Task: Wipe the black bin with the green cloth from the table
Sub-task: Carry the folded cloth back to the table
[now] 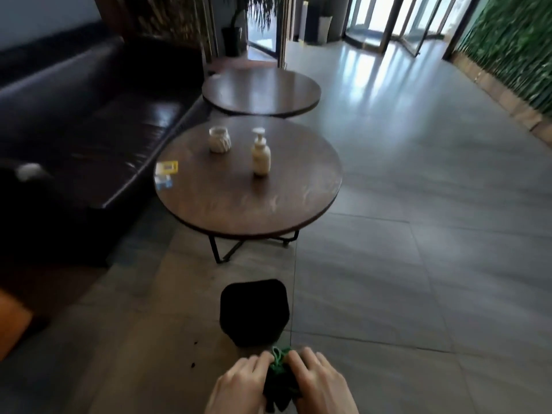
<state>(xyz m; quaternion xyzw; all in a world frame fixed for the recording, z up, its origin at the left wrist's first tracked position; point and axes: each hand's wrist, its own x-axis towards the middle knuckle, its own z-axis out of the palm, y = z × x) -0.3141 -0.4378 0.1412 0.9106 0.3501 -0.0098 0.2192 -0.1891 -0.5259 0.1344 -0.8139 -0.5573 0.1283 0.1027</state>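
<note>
The black bin stands on the floor in front of the near round table. Just below it, at the bottom of the view, both my hands hold the bunched green cloth between them. My left hand grips its left side and my right hand grips its right side. A small loop of the cloth sticks up between my fingertips. The cloth hangs close to the bin's near edge; the blur hides whether they touch.
A pump bottle, a pale jar and small cards sit on the near table. A second round table lies beyond. A dark sofa runs along the left. Tiled floor spreads to the right.
</note>
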